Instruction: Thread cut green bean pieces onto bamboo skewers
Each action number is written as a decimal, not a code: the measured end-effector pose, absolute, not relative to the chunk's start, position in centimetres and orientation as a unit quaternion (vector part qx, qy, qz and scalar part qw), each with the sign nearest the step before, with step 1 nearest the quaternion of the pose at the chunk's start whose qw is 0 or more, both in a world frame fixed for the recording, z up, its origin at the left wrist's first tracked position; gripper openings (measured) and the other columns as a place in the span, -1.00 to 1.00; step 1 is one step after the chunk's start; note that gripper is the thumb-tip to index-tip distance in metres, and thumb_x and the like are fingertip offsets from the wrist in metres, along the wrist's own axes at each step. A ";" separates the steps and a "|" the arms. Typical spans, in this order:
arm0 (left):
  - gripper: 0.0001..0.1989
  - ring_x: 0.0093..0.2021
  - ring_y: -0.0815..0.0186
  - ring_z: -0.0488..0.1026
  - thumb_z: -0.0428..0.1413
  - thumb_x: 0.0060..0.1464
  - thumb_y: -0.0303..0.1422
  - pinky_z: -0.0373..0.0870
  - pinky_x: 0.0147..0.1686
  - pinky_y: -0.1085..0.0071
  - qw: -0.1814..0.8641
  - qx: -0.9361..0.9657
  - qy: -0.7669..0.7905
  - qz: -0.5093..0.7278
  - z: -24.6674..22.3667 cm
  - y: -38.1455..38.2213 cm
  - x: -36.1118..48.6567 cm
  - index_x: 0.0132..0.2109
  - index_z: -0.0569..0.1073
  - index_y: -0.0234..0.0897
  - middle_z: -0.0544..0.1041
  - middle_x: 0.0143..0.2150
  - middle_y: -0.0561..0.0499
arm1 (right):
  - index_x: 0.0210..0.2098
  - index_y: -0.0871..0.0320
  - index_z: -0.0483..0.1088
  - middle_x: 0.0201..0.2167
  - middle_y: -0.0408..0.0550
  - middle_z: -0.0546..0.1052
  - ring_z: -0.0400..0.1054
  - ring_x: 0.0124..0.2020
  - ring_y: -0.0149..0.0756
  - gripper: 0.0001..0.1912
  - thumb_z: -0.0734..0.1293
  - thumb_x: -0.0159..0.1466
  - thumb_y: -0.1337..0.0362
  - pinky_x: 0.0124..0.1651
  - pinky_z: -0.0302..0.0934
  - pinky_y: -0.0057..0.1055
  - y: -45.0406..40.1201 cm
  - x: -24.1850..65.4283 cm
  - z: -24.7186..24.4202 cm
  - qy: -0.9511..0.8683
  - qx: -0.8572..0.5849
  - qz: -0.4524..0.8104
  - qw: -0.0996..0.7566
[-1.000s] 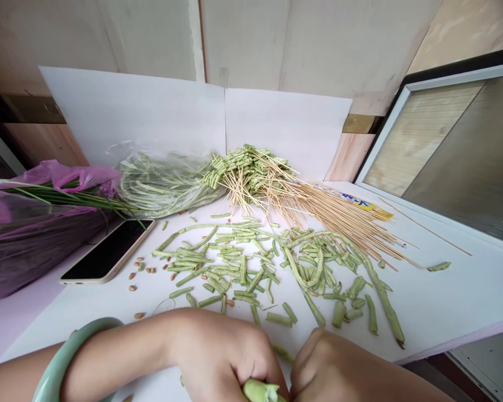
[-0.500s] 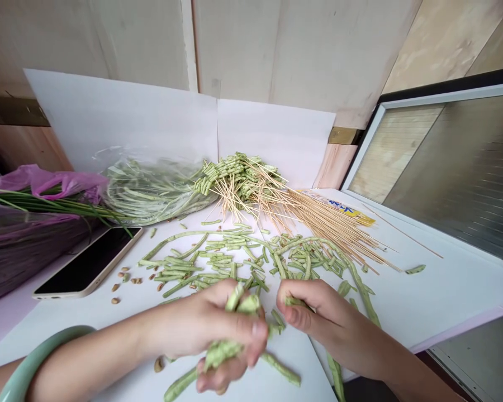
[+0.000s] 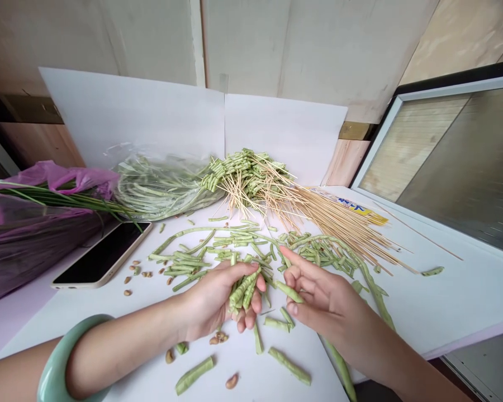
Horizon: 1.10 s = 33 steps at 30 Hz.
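A bunch of short green bean pieces (image 3: 246,291) is gripped in my left hand (image 3: 224,296), thumb across the top. Close by on the right, my right hand (image 3: 331,304) pinches a single bean piece (image 3: 288,291) between thumb and fingers, its index finger stretched out. Below the hands, loose cut pieces (image 3: 289,365) and several brownish bean seeds (image 3: 232,381) lie on the white paper. A long uncut bean (image 3: 373,285) curves behind my right hand, and a heap of cut pieces (image 3: 318,251) lies beyond it.
Skewered beans (image 3: 247,173) are piled at the back, with bare bamboo skewers (image 3: 339,220) fanned to the right. A clear bag of long beans (image 3: 159,184), a purple bag (image 3: 37,240) and a phone (image 3: 103,254) occupy the left. A framed glass panel (image 3: 456,151) leans at right.
My left hand has turned, so the bunch shows more clearly. My right hand's fingers have extended, with a bean piece in the pinch. The view has shifted slightly.
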<state>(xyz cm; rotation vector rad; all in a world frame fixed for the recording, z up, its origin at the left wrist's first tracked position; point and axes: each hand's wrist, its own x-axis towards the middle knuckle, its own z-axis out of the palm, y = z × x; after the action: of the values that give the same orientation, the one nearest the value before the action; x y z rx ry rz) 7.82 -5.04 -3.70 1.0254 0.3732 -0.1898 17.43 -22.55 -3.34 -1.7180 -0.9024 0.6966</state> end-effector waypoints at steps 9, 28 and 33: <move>-0.67 -0.70 0.35 0.41 0.05 0.10 -0.15 0.28 -0.77 0.56 0.827 0.533 0.143 -0.108 -4.3 -5.8 7.5 -0.41 0.40 -0.37 0.46 -0.62 -0.02 | -0.09 0.00 0.23 -0.39 -0.25 0.59 0.47 -0.41 -0.40 -0.56 0.28 0.07 0.49 -0.30 0.33 -0.47 -21.3 15.6 -2.9 -0.367 -0.710 0.248 0.547; -0.63 -0.71 0.56 0.17 0.17 0.02 -0.08 -0.02 -0.77 0.65 0.742 0.655 0.043 -0.139 -2.2 -5.6 6.4 -0.43 0.30 -0.30 0.26 -0.66 0.20 | -0.37 0.10 0.15 -0.50 -0.24 0.33 0.18 -0.53 -0.43 -0.75 0.34 0.21 0.18 -0.51 0.02 -0.51 -21.8 15.8 -2.8 -0.429 -0.762 0.260 0.410; -0.67 -0.72 0.53 0.23 0.13 0.08 -0.13 0.02 -0.77 0.61 0.747 0.650 0.007 -0.136 -2.6 -4.9 6.7 -0.44 0.32 -0.30 0.32 -0.64 0.16 | -0.41 0.15 0.31 -0.61 -0.25 0.26 0.12 -0.54 -0.43 -0.76 0.18 0.34 0.18 -0.49 -0.01 -0.50 -22.2 16.3 -2.0 -0.474 -0.754 0.242 0.386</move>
<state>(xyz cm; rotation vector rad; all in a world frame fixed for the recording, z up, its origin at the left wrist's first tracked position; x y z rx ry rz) 6.65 -4.94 -2.58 1.4230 0.0152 -0.2972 16.33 -22.23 -1.97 -1.9186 -1.2057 0.6161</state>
